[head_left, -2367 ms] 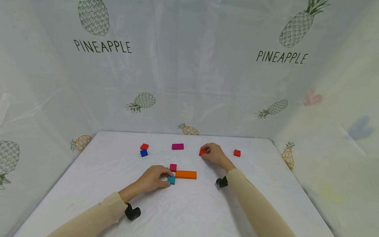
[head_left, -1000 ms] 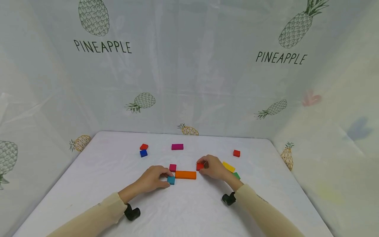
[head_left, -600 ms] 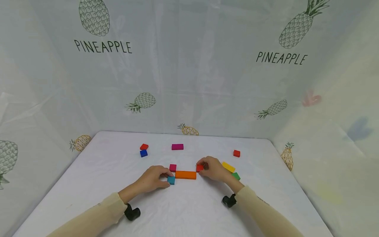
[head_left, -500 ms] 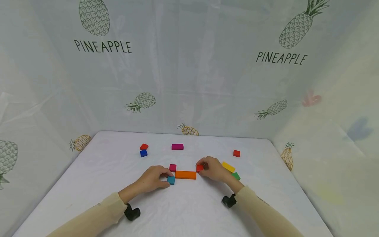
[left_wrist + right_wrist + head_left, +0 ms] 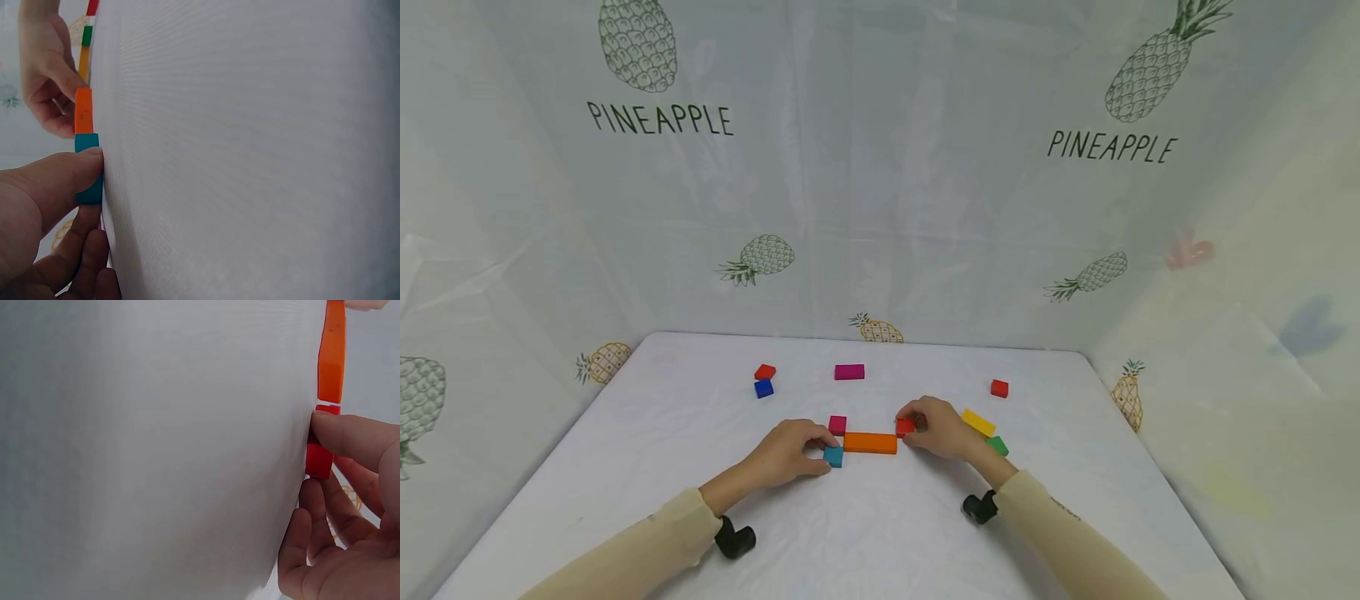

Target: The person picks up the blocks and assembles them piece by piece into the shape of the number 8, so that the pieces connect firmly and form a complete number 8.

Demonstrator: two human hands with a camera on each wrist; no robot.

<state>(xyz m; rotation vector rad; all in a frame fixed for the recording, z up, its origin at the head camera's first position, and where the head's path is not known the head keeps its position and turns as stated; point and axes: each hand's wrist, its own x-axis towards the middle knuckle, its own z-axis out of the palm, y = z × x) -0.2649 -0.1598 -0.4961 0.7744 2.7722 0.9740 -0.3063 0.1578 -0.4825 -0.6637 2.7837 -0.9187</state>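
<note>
My left hand (image 5: 788,452) pinches a teal block (image 5: 833,457) on the white table, thumb on its near face in the left wrist view. Beside that block lies a long orange block (image 5: 870,443), its left end close to the teal one. A crimson block (image 5: 838,425) sits just behind, near my left fingertips. At the orange block's right end, my right hand (image 5: 942,427) pinches a red block (image 5: 905,427) between thumb and fingers. In the right wrist view, the red block (image 5: 320,459) lies in line with the orange block (image 5: 332,353), the thumb covering part of it.
Farther back lie a red block (image 5: 765,372), a blue block (image 5: 763,388) and a magenta block (image 5: 850,372). Right of my right hand are a yellow block (image 5: 978,422), a green block (image 5: 997,446) and another red block (image 5: 1000,388). A pineapple-print curtain (image 5: 880,208) rises behind the table.
My right hand has brought the red block nearer and slightly left, to the orange block's right end; over the last half second it barely moves. My left hand has stayed on the teal block.
</note>
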